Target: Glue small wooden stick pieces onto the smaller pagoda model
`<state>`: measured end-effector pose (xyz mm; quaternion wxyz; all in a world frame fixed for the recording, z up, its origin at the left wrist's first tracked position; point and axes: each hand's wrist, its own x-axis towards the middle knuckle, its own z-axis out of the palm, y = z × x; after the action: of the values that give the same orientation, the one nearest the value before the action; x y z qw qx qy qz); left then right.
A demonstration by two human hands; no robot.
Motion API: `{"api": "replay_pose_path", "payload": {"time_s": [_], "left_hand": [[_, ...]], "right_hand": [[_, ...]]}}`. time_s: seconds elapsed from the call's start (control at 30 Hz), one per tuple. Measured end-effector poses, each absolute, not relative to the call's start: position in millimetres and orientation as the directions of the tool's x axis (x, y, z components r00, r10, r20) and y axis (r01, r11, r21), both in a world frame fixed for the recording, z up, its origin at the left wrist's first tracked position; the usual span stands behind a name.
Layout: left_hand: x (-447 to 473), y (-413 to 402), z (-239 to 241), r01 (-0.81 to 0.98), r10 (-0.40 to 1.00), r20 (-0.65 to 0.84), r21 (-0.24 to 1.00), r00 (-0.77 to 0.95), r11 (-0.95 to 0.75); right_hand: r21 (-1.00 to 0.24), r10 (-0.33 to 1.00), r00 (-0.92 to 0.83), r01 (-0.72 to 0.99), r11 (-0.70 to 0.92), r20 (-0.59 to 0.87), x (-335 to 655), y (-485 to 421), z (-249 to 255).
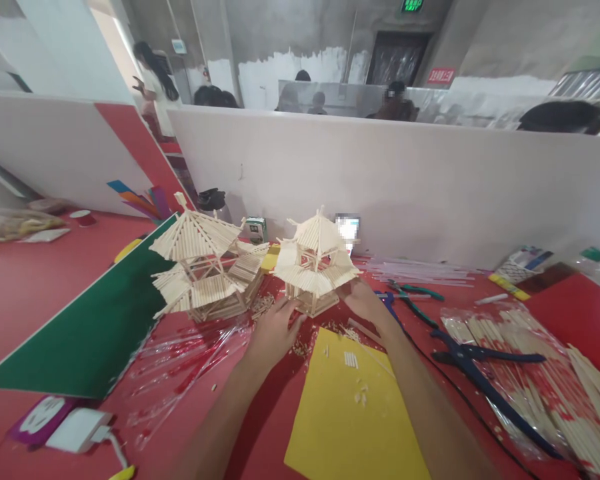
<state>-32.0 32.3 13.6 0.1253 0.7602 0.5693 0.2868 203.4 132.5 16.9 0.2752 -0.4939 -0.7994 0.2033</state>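
Note:
Between my two hands stands a small two-tiered pavilion model (316,275) built of pale wooden sticks, upright on the table. My left hand (274,335) grips its base at the near left corner, thumb toward me. On the other side my right hand (364,301) holds the base at the right, its fingertips partly hidden behind the lower roof. A larger stick pavilion (203,267) sits just to the left, apart from my hands. Below them lies a yellow sheet (347,407) with short cut stick pieces (351,360) on it.
Green-handled pliers (417,300), a long dark-blue cutter (495,380) and bagged sticks (525,373) lie right. A green board (90,327) leans at left, near a white charger (77,430). A white partition (380,180) closes off the back; people are beyond it.

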Motion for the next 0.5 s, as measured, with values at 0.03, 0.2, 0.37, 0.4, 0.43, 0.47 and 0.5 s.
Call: {"api": "replay_pose_path", "payload": {"time_s": [0.03, 0.2, 0.37, 0.4, 0.43, 0.47, 0.5], "left_hand": [[-30, 34, 13, 0.797, 0.939, 0.287, 0.514, 0.191, -0.319], [-24, 37, 9, 0.778, 0.934, 0.304, 0.534, 0.188, -0.33], [-23, 37, 5, 0.79, 0.931, 0.319, 0.519, 0.175, -0.326], [-23, 38, 4, 0.793, 0.931, 0.321, 0.516, 0.171, -0.323], [-23, 38, 3, 0.794, 0.931, 0.322, 0.515, 0.17, -0.323], [-23, 39, 3, 0.792, 0.931, 0.323, 0.516, 0.172, -0.325], [-23, 39, 3, 0.79, 0.93, 0.323, 0.518, 0.174, -0.328]], "right_hand": [[-0.591, 0.901, -0.36, 0.683, 0.43, 0.24, 203, 132, 17], [-0.581, 0.89, -0.383, 0.676, 0.453, 0.248, 202, 132, 18], [-0.608, 0.886, -0.385, 0.647, 0.46, 0.259, 203, 133, 17], [-0.611, 0.886, -0.386, 0.645, 0.459, 0.259, 203, 133, 16], [-0.612, 0.887, -0.385, 0.646, 0.456, 0.256, 203, 133, 16], [-0.614, 0.89, -0.381, 0.648, 0.451, 0.252, 203, 132, 15], [-0.615, 0.891, -0.379, 0.649, 0.448, 0.249, 202, 132, 15]]}}
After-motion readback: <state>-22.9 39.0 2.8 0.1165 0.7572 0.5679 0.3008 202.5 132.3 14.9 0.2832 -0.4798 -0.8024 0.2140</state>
